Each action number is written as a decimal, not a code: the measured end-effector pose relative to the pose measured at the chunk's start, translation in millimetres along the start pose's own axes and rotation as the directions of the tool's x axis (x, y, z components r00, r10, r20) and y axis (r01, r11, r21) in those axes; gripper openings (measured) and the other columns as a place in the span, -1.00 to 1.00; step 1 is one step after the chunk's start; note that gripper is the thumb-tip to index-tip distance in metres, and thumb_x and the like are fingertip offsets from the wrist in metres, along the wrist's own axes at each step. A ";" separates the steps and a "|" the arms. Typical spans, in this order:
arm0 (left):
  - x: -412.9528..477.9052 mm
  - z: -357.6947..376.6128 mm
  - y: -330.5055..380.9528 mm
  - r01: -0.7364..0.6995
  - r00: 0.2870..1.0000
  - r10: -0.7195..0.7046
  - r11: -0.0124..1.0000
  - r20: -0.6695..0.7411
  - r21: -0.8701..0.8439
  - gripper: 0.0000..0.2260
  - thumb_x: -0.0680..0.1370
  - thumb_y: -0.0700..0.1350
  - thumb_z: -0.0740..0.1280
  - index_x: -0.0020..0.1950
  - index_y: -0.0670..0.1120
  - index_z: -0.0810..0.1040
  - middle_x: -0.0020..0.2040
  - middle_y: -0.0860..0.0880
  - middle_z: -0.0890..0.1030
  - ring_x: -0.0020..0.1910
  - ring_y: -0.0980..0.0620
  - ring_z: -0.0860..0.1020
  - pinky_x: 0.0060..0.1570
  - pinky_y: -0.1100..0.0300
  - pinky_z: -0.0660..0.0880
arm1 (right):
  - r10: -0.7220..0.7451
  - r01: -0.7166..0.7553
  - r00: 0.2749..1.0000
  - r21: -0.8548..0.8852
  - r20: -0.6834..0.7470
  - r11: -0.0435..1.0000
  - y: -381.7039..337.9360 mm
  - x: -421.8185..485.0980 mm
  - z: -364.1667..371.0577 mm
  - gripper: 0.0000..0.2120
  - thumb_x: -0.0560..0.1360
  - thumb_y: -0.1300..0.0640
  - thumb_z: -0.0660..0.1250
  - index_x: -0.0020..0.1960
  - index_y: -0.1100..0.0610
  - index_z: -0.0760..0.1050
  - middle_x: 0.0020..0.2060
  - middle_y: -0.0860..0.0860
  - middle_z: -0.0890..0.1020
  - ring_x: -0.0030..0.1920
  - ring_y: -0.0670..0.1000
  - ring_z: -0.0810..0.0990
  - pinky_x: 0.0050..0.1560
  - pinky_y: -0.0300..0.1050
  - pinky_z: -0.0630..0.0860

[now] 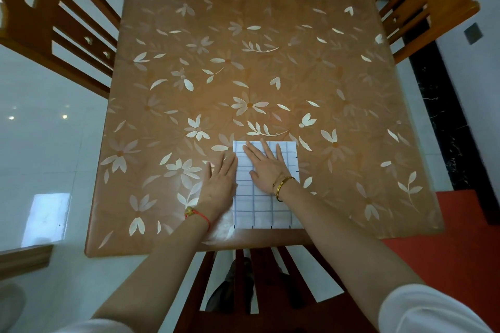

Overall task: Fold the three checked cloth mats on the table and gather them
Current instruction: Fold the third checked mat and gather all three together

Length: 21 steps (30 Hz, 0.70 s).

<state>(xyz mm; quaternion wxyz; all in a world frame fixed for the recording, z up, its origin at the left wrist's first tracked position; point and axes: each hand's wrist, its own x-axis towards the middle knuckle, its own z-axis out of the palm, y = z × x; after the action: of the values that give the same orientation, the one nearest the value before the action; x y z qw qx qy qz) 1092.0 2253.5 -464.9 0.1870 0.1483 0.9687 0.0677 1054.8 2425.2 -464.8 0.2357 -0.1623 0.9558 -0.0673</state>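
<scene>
Head view: one folded checked cloth mat (pixel 266 208) lies on the bench (pixel 243 48), close to the near edge and right of centre. Only this white, blue-grid rectangle shows. Can't tell from above whether it is a single mat or a stack of folded ones.

The right hand (pixel 266 167) lies flat on the mat's far half, palm down, fingers straight and spread. The left hand (pixel 220 184) is flat too, fingers straight and together. It sits mostly on the bench, with its inner side at the mat's left edge. Neither hand pinches anything.

The step looks like pressing and squaring the fold, probably late in the task. To do it well:
- Use the right palm as the anchor so the layers don't slip on the glossy bench cover.
- Use the side of the left hand as a straightedge to line up the left edge.
- Sweep outward from the middle to flatten the mat and set the crease.
- Check that the corners match before lifting.

Risk: the mat sits near the bench lip, so a hard push toward the body could slide it off.
</scene>
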 end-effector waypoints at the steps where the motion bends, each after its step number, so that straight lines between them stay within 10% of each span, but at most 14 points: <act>1: -8.9 1.8 -0.2 -0.018 1.000 0.018 1.000 -0.025 -0.017 -0.42 0.62 -0.07 0.22 0.60 -0.13 0.10 0.61 -0.02 0.09 0.60 -0.10 -0.04 0.52 -0.18 0.03 | 0.003 -0.003 1.000 0.000 0.006 1.000 0.0 -0.1 -0.9 -0.36 0.64 0.01 0.07 0.59 -0.02 -0.20 0.58 -0.14 -0.18 0.57 0.11 -0.27 0.52 0.28 -0.22; 6: -51.4 18.7 -7.7 -0.078 0.986 0.057 0.988 -0.157 -0.132 -0.44 0.30 -0.11 0.58 0.29 -0.10 0.57 0.31 -0.02 0.57 0.40 -0.16 0.43 0.34 -0.16 0.40 | 0.017 -0.016 1.000 -0.042 0.021 0.999 -3.0 -0.1 -5.8 -0.36 0.65 0.00 0.06 0.59 -0.02 -0.22 0.58 -0.14 -0.17 0.56 0.13 -0.28 0.50 0.30 -0.25; 14: -90.3 31.5 3.3 -0.101 0.983 0.064 0.970 -0.173 -0.219 -0.62 0.27 -0.15 0.53 0.07 -0.04 0.63 0.05 0.04 0.61 0.20 -0.01 0.40 0.19 -0.02 0.43 | 0.102 -0.108 0.993 -0.124 -0.050 0.986 -13.5 -10.0 -2.8 -0.37 0.65 -0.06 0.06 0.60 0.04 -0.17 0.59 -0.07 -0.13 0.57 0.17 -0.25 0.49 0.34 -0.21; 21: -82.2 5.8 13.4 0.057 0.971 -0.141 0.920 -0.191 -0.389 -0.72 0.52 -0.03 0.39 0.21 -0.03 0.58 0.14 0.02 0.58 0.14 -0.02 0.50 0.01 0.15 0.43 | 0.384 -0.249 0.859 0.380 -0.338 0.891 9.0 -38.4 6.8 -0.48 0.56 0.03 0.30 0.45 0.16 0.28 0.41 0.14 0.34 0.40 0.16 0.31 0.39 0.08 0.33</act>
<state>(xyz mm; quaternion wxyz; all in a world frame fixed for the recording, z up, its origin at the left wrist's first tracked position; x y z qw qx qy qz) 1170.5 2240.9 -439.6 0.1095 0.0514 0.9579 0.2603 1087.7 2446.4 -456.2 0.0646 0.0577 0.9729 -0.2146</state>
